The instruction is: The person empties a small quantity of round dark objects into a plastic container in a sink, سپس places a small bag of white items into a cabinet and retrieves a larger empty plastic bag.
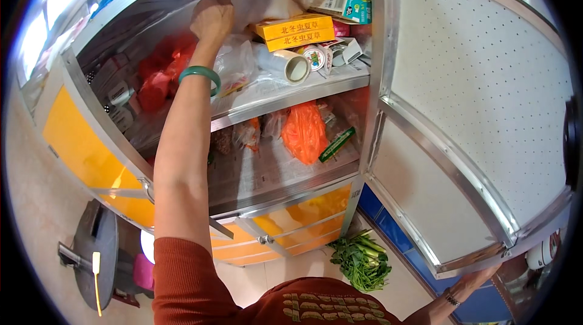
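My left hand, with a green bangle on its wrist, reaches into the upper shelf of a metal-framed cabinet. Its fingers are turned away, beside a clear plastic bag and a red plastic bag; whether they hold anything is hidden. To its right lie two stacked yellow boxes, a clear roll of film and a teal-and-white carton. At the lower right, my right hand is at the bottom edge of the open cabinet door, its fingers mostly hidden.
An orange plastic bag and a narrow green box lie on the lower shelf. Leafy green vegetables rest on the tiled floor. A yellow-panelled door stands at left, near a dark round table and a pink stool.
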The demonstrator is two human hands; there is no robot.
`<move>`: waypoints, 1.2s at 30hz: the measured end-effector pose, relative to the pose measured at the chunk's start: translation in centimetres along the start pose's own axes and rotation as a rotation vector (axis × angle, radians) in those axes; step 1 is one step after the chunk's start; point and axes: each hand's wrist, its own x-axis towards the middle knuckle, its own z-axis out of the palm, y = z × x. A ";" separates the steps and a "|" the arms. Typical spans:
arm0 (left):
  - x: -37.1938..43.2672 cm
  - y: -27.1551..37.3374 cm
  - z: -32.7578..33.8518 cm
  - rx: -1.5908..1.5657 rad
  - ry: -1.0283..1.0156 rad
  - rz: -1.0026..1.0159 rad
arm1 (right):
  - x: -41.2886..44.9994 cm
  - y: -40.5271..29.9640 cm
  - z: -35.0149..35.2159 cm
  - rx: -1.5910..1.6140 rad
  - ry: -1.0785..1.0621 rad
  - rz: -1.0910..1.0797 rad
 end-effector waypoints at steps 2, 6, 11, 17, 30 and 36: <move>0.4 -1.1 0.5 -0.055 0.071 -0.042 | 0.1 0.2 0.0 0.004 -0.001 -0.001; 3.0 -7.1 2.9 -0.142 0.140 0.012 | -0.1 0.8 0.2 0.025 -0.021 0.015; 0.2 -3.5 0.0 -0.640 -0.202 -0.370 | 0.2 0.7 -0.5 0.012 0.006 0.000; 0.2 -5.7 2.0 -0.504 -0.045 -0.177 | -0.1 1.1 -0.4 0.011 0.007 0.014; 2.1 -5.8 3.8 -1.331 -0.190 -0.687 | -2.0 6.4 -3.7 -0.145 -0.052 0.019; 1.2 -3.4 3.3 -1.592 -0.209 -0.805 | -12.0 12.6 -4.9 -0.353 -0.111 0.514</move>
